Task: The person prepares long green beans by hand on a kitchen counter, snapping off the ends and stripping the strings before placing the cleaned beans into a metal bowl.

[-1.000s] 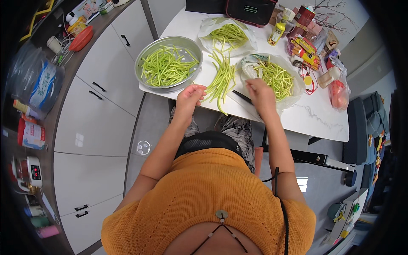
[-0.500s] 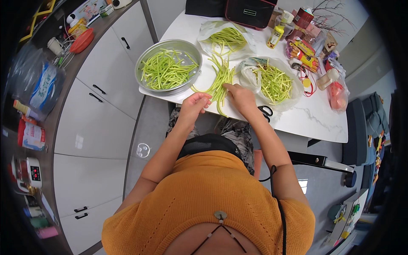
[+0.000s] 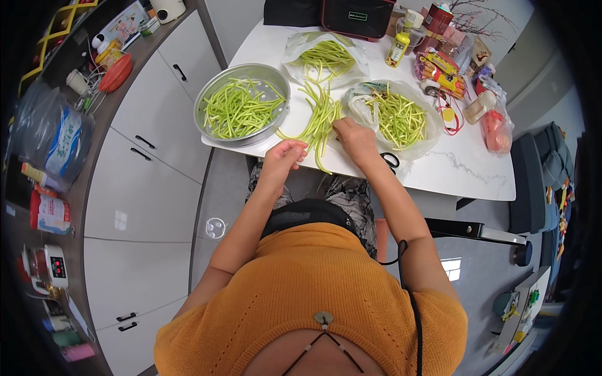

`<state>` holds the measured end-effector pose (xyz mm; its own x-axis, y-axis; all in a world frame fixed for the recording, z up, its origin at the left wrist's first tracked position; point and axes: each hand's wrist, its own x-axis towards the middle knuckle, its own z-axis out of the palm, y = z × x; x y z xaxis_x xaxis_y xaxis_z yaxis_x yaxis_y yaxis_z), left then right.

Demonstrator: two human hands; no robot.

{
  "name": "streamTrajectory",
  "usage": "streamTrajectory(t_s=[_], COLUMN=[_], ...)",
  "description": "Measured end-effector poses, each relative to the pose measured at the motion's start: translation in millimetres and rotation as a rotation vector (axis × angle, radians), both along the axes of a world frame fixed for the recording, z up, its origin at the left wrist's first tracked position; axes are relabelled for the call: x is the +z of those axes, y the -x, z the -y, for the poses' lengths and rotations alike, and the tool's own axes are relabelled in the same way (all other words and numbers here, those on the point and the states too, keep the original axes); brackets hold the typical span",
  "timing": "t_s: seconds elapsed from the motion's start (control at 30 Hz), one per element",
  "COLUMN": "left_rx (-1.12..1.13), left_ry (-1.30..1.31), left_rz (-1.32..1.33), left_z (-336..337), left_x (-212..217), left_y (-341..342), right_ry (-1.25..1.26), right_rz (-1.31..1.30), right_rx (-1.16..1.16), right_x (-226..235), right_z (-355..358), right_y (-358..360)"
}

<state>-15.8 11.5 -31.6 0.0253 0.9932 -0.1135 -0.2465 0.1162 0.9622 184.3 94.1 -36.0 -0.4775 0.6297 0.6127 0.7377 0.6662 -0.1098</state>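
Observation:
A loose bunch of long, thin green stems lies on the white table, its lower ends hanging over the near edge. My left hand is just below-left of the bunch, thumb and fingers pinched together; anything between them is too small to make out. At the bunch's right side is my right hand, fingers curled and tips against the stems; what they pinch is hidden. To the left, a round metal pan holds short cut stem pieces. More pieces fill an open plastic bag on the right.
Another plastic bag with long stems lies behind the bunch. Black-handled scissors rest by the near edge, beside my right wrist. A yellow bottle, food packages and a black case stand farther back. Cabinets line the left side.
The view has shifted slightly, so the table contents sit a little farther left. Both my hands stay beside the bunch in nearly the same poses.

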Motion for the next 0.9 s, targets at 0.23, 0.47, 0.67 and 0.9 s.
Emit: streamTrajectory(t_s=[0.23, 0.47, 0.67, 0.9], left_rx=[0.01, 0.259, 0.324, 0.259], left_ry=[-0.016, -0.396, -0.627, -0.619], left_rz=[0.005, -0.363, -0.659, -0.648], left_z=[-1, 2, 13, 17], left_x=[-1, 8, 42, 43], left_y=[-1, -7, -8, -8], right_ry=[-0.092, 0.384, 0.868, 1.006], right_rz=[-0.401, -0.825, -1.152, -1.21], right_rx=[-0.084, 0.006, 0.277, 0.3], right_x=[32, 60, 73, 64], right_z=[-1, 25, 48, 44], right_y=[-13, -20, -17, -20])
